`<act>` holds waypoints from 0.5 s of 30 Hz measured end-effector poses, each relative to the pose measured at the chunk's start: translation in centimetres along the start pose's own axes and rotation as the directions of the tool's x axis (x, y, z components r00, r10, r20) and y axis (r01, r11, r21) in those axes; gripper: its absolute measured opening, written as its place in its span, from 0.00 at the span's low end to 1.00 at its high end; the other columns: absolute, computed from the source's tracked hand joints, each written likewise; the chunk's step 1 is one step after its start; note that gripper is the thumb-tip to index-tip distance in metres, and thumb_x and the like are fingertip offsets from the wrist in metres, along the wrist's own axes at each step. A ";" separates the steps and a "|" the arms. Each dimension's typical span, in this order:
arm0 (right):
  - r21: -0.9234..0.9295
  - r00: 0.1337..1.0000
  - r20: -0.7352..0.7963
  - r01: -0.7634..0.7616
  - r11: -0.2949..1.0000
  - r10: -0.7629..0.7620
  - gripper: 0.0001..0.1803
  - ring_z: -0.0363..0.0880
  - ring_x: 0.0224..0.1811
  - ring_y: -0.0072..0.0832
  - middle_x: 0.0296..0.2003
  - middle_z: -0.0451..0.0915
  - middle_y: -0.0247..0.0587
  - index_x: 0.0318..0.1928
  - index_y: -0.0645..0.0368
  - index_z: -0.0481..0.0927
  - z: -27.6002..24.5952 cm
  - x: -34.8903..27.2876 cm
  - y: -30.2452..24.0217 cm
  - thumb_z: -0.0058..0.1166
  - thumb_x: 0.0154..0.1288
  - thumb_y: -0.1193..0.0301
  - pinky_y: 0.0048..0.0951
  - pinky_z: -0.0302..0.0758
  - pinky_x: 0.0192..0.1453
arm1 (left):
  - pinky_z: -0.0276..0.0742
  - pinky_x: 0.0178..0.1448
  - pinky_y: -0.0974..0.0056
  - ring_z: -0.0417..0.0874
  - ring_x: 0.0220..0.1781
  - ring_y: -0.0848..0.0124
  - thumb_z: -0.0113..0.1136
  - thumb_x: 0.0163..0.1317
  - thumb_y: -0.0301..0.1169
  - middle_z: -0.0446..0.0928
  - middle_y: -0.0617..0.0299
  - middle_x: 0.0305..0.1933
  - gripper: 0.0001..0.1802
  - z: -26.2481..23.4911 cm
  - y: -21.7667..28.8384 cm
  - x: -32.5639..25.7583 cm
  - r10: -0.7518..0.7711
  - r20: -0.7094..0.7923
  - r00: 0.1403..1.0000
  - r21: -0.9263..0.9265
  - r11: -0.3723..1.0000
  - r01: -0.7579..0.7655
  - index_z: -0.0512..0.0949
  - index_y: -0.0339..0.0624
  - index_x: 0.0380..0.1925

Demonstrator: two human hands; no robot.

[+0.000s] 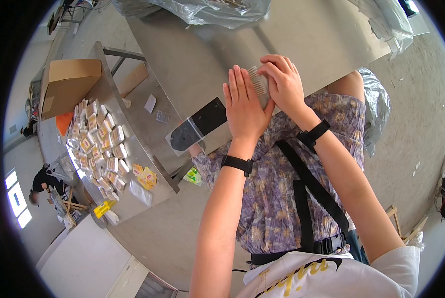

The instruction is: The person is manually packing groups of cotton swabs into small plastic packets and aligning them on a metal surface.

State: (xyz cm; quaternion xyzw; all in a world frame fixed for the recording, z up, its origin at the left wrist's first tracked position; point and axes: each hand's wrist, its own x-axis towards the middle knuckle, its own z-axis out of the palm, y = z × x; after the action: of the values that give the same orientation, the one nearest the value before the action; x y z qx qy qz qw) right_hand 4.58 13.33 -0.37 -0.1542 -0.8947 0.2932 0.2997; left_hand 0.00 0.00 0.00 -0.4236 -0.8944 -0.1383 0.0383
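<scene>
On the metal table [202, 59], a row of pale thin sticks [256, 82] lies side by side between my hands; their exact kind is too small to tell. My left hand [243, 102] is flat with its fingers stretched out, covering the sticks' left part. Over their right side, my right hand [285, 84] has bent fingers, the tips against the sticks; its thumb is hidden. Left of my left hand, a flat black piece [208, 118] lies at the table's near edge, joined to or overlapping a dark clear-edged pouch [184, 136]. Both wrists wear black bands.
A lower metal table [133, 198] at left bears a heap of small wrapped packs [103, 144], a cardboard box [71, 84], yellow wrappers [144, 176] and a yellow tube-like pack [103, 208]. Clear plastic bags [217, 12] sit at the far edge. A person [51, 181] is far left.
</scene>
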 end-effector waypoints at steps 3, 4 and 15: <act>-0.003 1.000 -0.001 0.008 1.000 -0.008 0.07 0.75 0.55 0.37 0.50 0.78 0.34 0.35 0.53 0.79 -0.1 0.0 -0.1 0.55 0.59 0.80 0.38 0.73 0.58 | 0.48 0.81 0.45 0.50 0.81 0.48 0.51 0.65 0.57 0.52 0.37 0.78 0.50 -0.1 0.0 0.0 0.001 -0.004 1.000 -0.007 1.000 -0.001 0.53 0.26 0.73; -0.008 1.000 0.005 0.011 1.000 -0.011 0.07 0.75 0.55 0.37 0.50 0.78 0.34 0.36 0.53 0.80 -0.1 0.0 -0.1 0.55 0.59 0.80 0.38 0.73 0.58 | 0.48 0.81 0.45 0.50 0.81 0.48 0.51 0.65 0.57 0.52 0.37 0.78 0.50 -0.1 0.0 0.0 0.001 -0.004 1.000 -0.009 1.000 -0.001 0.53 0.26 0.73; -0.049 1.000 -0.006 -0.010 0.999 0.010 0.07 0.75 0.57 0.39 0.53 0.78 0.34 0.39 0.54 0.81 0.1 0.1 -0.4 0.54 0.63 0.77 0.40 0.73 0.60 | 0.49 0.80 0.44 0.51 0.81 0.48 0.53 0.65 0.55 0.52 0.37 0.78 0.49 -0.1 0.1 0.0 -0.003 -0.010 1.000 -0.029 1.000 0.003 0.54 0.26 0.72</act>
State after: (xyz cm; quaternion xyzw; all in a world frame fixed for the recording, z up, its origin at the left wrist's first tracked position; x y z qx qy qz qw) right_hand 4.39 13.01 -0.17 -0.1667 -0.9000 0.2723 0.2969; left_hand 0.08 -0.01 0.09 -0.4222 -0.8927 -0.1533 0.0364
